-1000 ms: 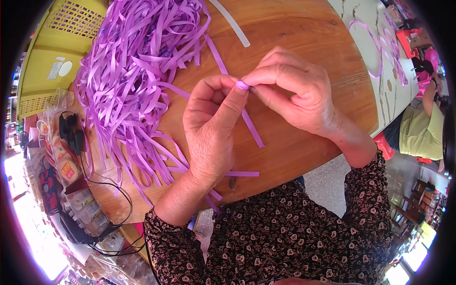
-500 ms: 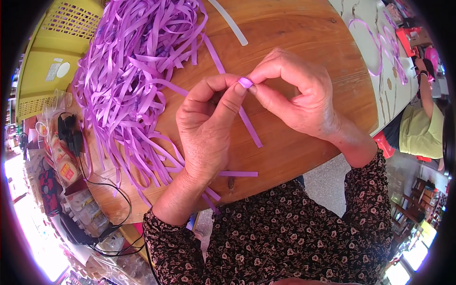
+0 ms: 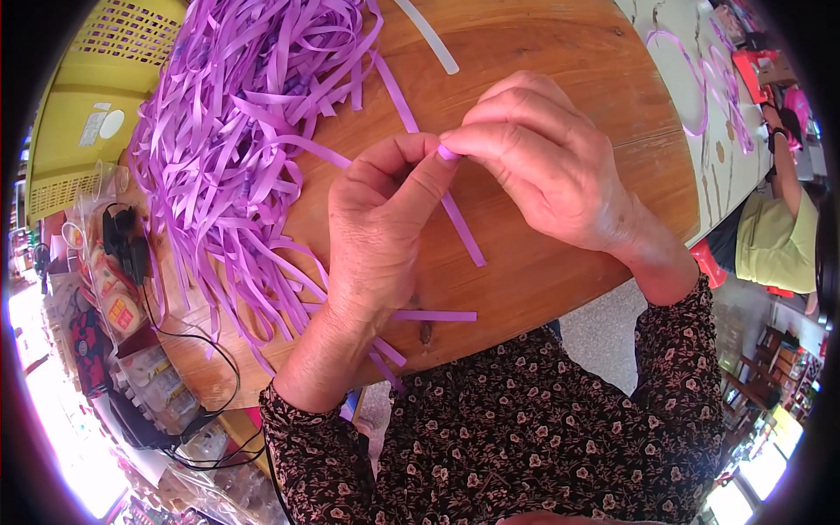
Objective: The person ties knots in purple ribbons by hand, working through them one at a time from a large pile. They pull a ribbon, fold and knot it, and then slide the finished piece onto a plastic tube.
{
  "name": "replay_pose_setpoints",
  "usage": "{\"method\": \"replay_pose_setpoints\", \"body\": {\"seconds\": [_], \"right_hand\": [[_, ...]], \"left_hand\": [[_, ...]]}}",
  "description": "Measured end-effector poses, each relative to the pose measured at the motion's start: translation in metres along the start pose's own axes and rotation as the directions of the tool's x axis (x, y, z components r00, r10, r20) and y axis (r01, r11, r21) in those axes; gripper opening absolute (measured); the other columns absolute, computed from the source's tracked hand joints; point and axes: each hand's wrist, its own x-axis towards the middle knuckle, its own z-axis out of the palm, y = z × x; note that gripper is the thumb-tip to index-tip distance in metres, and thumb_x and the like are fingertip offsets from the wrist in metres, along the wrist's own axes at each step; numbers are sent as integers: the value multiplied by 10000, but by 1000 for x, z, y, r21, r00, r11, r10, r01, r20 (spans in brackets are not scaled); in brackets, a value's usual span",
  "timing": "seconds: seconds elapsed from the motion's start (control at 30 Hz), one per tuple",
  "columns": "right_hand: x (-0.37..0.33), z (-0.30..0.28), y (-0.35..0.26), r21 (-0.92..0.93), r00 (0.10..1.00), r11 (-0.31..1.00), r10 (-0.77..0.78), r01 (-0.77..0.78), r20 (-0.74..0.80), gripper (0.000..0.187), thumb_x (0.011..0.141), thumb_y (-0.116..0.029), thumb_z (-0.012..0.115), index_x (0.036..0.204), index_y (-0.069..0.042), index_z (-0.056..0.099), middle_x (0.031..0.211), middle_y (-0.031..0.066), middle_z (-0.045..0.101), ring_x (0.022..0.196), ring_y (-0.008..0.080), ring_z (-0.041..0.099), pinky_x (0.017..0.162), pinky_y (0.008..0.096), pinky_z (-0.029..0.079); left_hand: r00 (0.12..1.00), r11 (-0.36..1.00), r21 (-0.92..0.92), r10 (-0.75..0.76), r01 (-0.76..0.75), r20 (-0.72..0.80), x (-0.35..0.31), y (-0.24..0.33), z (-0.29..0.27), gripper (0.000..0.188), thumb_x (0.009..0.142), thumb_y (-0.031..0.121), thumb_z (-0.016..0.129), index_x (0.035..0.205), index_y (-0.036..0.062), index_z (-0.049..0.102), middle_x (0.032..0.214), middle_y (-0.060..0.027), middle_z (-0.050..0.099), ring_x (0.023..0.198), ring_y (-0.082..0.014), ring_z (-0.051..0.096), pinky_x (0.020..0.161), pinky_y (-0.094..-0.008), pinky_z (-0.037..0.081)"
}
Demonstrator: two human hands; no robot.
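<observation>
While the left hand (image 3: pixel 376 210) is clamped on a small purple ribbon fold (image 3: pixel 448 152), the right hand (image 3: pixel 560 171) meets it from the other side with its forefinger tip. The fold sits between the left thumb and forefinger, at the very end of that grip, above the middle of the tabletop (image 3: pixel 560 284). Because the right thumb is hidden, I cannot tell whether the right grip is closed on the fold too.

One flat, smooth purple strip (image 3: pixel 464 232) slants across the tabletop behind the fingers; another cut end (image 3: pixel 437 316) juts out past the left wrist, close to the near edge. Along the left edge, up to the far edge, a heap of purple ribbon (image 3: pixel 236 175) lies in slightly shiny, tangled loops. A stiff-looking white strip (image 3: pixel 430 37) rests toward the far edge. The tabletop is brown wood, with visible grain and a dark knot near the front.

Beyond the left edge stands a yellow-green plastic basket (image 3: pixel 66 144), its walls pierced with small holes and marked with pale stickers; its contents cannot be made out. Black cable (image 3: pixel 229 354) loops over the tabletop's near left corner.
</observation>
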Motion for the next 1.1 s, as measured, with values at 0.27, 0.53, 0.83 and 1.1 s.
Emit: {"method": "replay_pose_setpoints", "body": {"seconds": [0.27, 0.53, 0.83, 1.1], "right_hand": [[-3, -5, 10, -22, 991, 991, -133, 133, 24, 323, 613, -9, 708, 932, -1, 653, 805, 83, 614, 753, 226, 595, 629, 307, 495], [3, -15, 15, 25, 995, 997, -79, 78, 60, 317, 585, -72, 783, 866, -5, 653, 782, 74, 599, 725, 228, 585, 599, 315, 473], [0, -9, 3, 257, 984, 952, 143, -166, 103, 192, 694, -2, 740, 857, 0, 638, 768, 80, 609, 707, 214, 592, 613, 302, 473], [1, -7, -8, 389, 928, 843, 353, -371, 121, 61, 781, 40, 634, 823, 3, 608, 742, 35, 598, 647, 99, 551, 583, 237, 432]], "left_hand": [[998, 995, 70, -66, 67, -16, 0, 3, 0, 145, 869, 64, 641, 991, -14, 637, 855, 8, 633, 745, -24, 523, 668, -164, 425], [999, 937, 348, 32, -30, 2, -2, 2, 6, 82, 854, 41, 637, 910, -17, 623, 773, 31, 590, 672, -5, 497, 582, -144, 404], [987, 978, 183, 120, -99, -107, -2, 1, 13, 54, 836, -14, 608, 871, -17, 568, 745, 35, 561, 646, 0, 475, 559, -144, 393], [981, 971, 148, 194, -188, -30, -4, -2, 11, 64, 844, -19, 605, 887, 1, 562, 785, 44, 542, 676, 2, 464, 583, -145, 388]]}}
